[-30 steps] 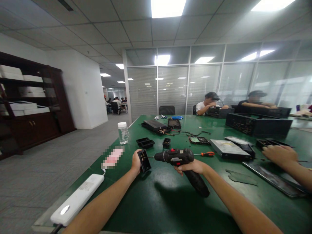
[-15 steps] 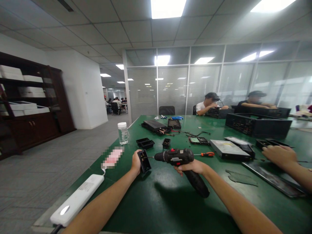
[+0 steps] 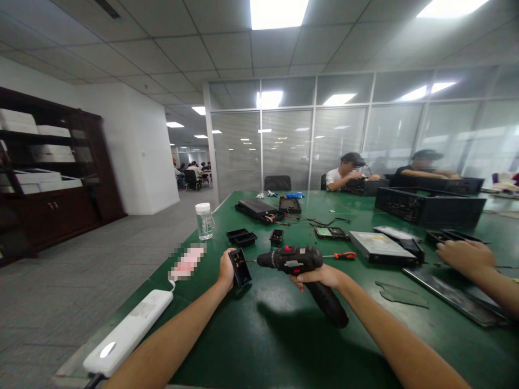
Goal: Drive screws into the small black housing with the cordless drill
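Note:
My left hand point(image 3: 225, 269) grips a small black plastic housing point(image 3: 240, 267) and holds it upright on the green table point(image 3: 259, 346). My right hand point(image 3: 320, 276) is wrapped round the handle of a black cordless drill point(image 3: 298, 267). The drill's bit points left and touches the housing. Two more black housings point(image 3: 242, 236) and a third one point(image 3: 277, 237) lie just beyond.
A white power strip point(image 3: 130, 330) lies at the table's near left edge, a clear bottle point(image 3: 204, 220) farther back. A red-handled screwdriver point(image 3: 340, 255), a drive unit point(image 3: 381, 247) and black cases point(image 3: 430, 208) lie to the right. Another person's hand point(image 3: 466, 256) rests at the right; two people sit at the far end.

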`<state>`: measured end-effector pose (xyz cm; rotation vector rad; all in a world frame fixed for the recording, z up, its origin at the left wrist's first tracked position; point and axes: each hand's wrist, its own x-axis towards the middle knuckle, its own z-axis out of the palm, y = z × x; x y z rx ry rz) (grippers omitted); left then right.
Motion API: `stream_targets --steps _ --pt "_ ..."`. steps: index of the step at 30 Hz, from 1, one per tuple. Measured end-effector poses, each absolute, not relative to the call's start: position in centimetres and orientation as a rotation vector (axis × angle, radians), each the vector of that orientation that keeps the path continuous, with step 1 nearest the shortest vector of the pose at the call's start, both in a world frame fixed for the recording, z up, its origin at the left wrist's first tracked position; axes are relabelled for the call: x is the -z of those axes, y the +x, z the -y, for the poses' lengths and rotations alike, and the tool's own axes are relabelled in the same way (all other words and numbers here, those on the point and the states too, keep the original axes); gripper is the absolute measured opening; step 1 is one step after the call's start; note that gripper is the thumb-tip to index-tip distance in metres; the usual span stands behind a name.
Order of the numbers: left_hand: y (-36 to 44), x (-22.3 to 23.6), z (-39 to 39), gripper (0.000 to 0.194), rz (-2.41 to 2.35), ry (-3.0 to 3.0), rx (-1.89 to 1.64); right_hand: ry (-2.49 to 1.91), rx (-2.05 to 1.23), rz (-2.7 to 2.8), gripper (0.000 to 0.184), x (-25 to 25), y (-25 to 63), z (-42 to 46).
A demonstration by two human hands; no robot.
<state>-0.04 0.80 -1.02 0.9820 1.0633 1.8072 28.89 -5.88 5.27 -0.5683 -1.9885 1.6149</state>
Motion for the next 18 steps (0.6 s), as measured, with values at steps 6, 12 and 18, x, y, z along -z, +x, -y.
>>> stream_targets --steps 6,12,18 --pt "-0.05 0.94 -0.73 0.029 -1.051 0.970 -1.805 -0.554 -1.609 2.003 0.027 -5.15 28.98 5.74" --pt "0.01 0.75 -0.46 0.029 -1.043 0.955 -1.805 -0.584 -1.561 2.023 0.026 -5.79 28.79 6.37" --pt "0.02 0.75 -0.46 0.029 -1.014 0.940 -1.796 -0.583 -1.576 2.009 0.026 -5.48 28.89 6.14"
